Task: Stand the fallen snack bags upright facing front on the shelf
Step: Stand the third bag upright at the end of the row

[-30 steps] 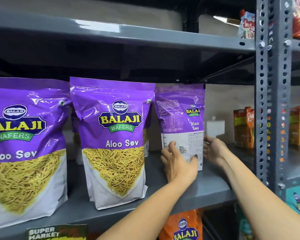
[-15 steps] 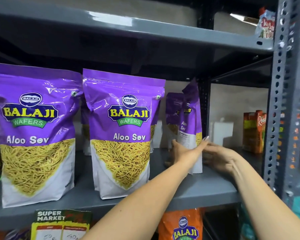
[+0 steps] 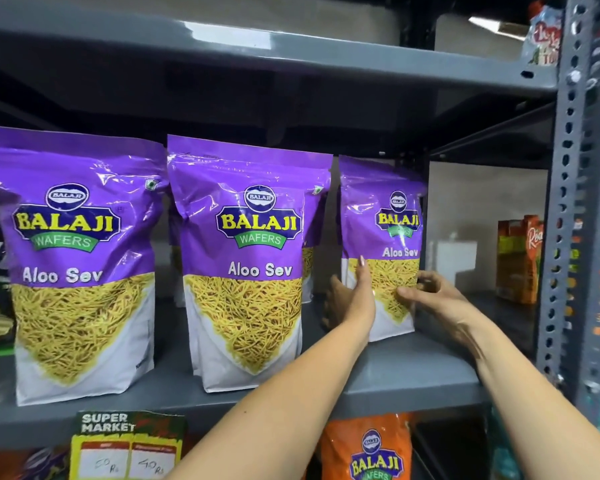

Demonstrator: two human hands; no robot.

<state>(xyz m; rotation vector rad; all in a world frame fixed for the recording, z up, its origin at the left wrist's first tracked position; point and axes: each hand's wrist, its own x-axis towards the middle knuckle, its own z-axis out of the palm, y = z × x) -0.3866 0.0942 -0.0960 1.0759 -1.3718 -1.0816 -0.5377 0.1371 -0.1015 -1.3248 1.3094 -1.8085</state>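
Three purple Balaji Aloo Sev snack bags stand on the grey shelf (image 3: 413,372). The left bag (image 3: 80,258) and the middle bag (image 3: 250,254) are upright with their fronts toward me. The right bag (image 3: 383,230) stands upright farther back, its front now facing me. My left hand (image 3: 352,299) grips its lower left edge and my right hand (image 3: 426,294) grips its lower right edge. More purple bags show partly behind the front row.
A perforated grey upright post (image 3: 575,202) stands at the right. Orange cartons (image 3: 518,261) sit beyond it on the same level. An upper shelf (image 3: 291,53) hangs overhead. An orange Balaji bag (image 3: 371,448) and a price tag (image 3: 125,448) are below.
The right bag has been turned from back-facing, through edge-on, to front-facing, held by both hands. The view has shifted left and down slightly.
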